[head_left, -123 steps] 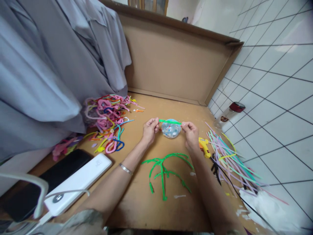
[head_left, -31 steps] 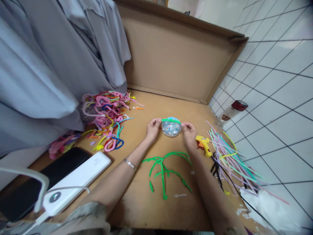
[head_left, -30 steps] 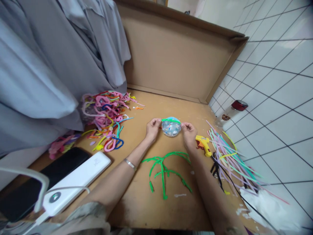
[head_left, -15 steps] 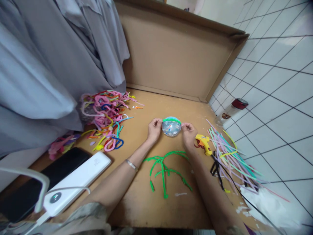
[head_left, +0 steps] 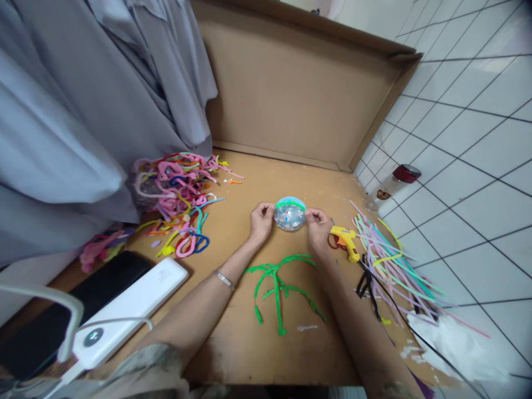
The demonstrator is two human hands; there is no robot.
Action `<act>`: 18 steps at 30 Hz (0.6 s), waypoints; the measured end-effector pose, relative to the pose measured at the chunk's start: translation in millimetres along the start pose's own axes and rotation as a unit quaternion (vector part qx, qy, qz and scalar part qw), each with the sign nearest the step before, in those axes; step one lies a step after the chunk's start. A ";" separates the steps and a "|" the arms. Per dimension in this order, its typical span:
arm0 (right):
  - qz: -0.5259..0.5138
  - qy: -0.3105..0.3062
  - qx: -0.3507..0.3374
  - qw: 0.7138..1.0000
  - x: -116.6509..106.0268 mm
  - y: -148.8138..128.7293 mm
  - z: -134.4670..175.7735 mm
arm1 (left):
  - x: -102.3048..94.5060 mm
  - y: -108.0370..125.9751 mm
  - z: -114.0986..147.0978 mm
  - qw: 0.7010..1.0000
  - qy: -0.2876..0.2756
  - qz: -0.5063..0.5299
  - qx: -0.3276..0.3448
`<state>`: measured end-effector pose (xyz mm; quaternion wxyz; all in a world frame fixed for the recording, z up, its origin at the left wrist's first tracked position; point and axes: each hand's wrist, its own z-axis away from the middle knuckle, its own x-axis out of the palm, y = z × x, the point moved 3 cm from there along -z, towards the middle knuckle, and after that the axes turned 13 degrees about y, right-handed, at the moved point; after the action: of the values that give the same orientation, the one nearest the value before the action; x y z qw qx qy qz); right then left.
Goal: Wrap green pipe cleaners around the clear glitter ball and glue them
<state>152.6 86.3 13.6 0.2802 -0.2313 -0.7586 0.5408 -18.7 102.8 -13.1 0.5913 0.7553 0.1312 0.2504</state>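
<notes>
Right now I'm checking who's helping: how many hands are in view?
2: the left hand and the right hand, at opposite ends of the green strip on the clear round object.

Container between fingers, glue gun right

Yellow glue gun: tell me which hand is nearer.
The right. The right hand is just beside the yellow glue gun; the left hand is farther, across the round container.
</notes>
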 end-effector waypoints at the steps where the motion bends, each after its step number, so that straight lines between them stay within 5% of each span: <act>1: -0.004 -0.002 0.002 1.000 0.1 1.1 0.2 | -0.1 -0.4 0.1 1.000 0.000 0.000 0.000; 18: -0.119 -0.009 0.225 0.967 4.9 20.7 -1.5 | -1.6 -7.4 0.3 0.996 0.012 0.060 -0.064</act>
<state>151.0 97.0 -4.9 0.3811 -0.0653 -0.6417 0.6623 -19.1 103.7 -20.6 0.6208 0.7193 0.0767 0.3022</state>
